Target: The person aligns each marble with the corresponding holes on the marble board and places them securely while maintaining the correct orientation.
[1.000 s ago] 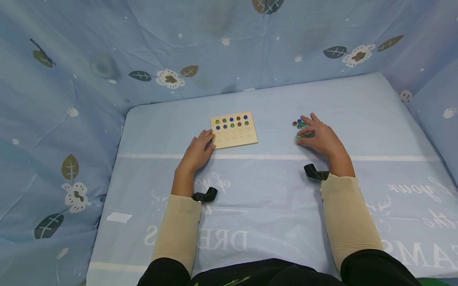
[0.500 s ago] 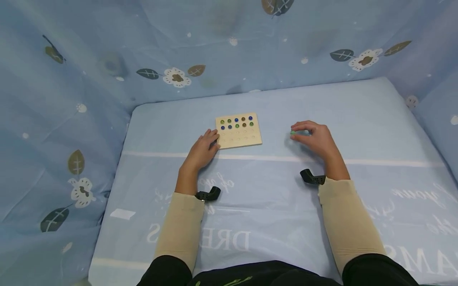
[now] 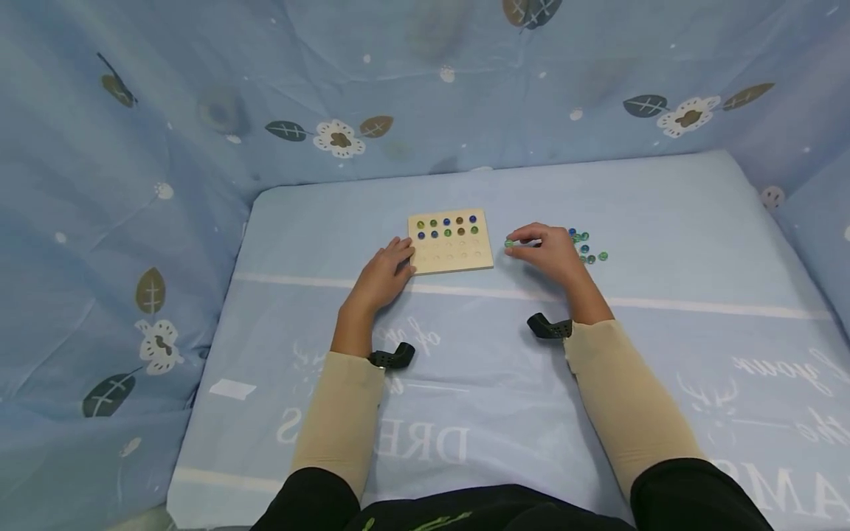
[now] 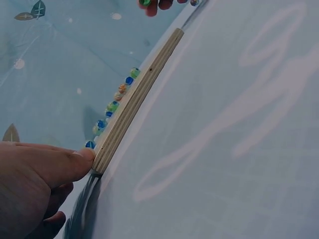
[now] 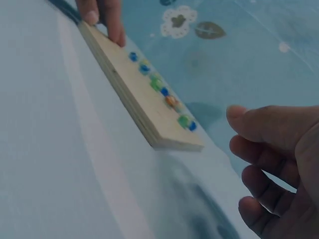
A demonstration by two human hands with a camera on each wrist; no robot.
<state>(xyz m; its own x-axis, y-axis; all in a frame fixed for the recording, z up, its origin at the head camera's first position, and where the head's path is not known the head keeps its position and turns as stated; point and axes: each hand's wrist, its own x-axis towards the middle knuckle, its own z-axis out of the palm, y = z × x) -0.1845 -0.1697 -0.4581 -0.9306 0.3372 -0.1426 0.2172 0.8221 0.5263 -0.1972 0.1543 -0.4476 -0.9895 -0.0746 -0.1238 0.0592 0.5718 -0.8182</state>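
Observation:
A pale wooden board (image 3: 443, 260) with rows of small round hollows lies on the table. Its two far rows hold blue, green and brownish marbles (image 3: 447, 222); the hollows nearer the person are bare. My left hand (image 3: 380, 277) rests at the board's left edge, thumb at the near corner and fingertips on the side. To the right of the board, my right hand (image 3: 550, 252) pinches a green marble (image 3: 509, 243) between thumb and fingers. That marble is hidden behind the thumb in the right wrist view, where the hand (image 5: 279, 154) is apart from the board (image 5: 134, 84).
Several loose green and blue marbles (image 3: 591, 259) lie on the cloth behind the right hand, some partly hidden by it. A patterned blue curtain (image 3: 412, 88) rises along the table's far edge. A black wrist camera (image 3: 548, 326) sticks out from the right forearm.
My right hand has lifted a green marble from the loose group and carried it left toward the board, uncovering the other marbles. The left hand stays at the board's edge; the head view shifted slightly.

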